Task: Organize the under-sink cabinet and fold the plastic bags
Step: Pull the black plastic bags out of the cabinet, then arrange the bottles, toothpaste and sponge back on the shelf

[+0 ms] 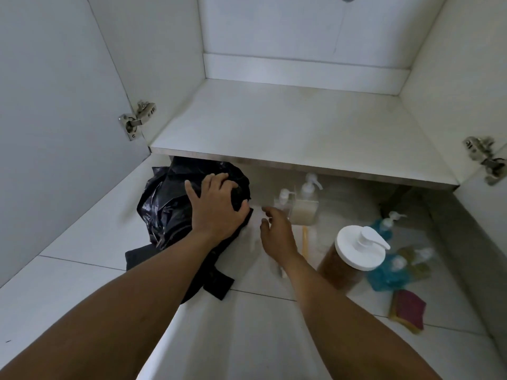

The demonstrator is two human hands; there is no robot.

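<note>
Now I've got left hand (216, 207) gripping black bag (167, 204), right hand (275, 231) open by white bag (253, 231); next: pull out, flatten, fold.

plastic bags (170, 204) left on floor, pump bottles (359, 250) right, cabinet shelf (288, 127) behind

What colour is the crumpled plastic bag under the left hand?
Black, glossy; the head view shows the bag best.
</note>
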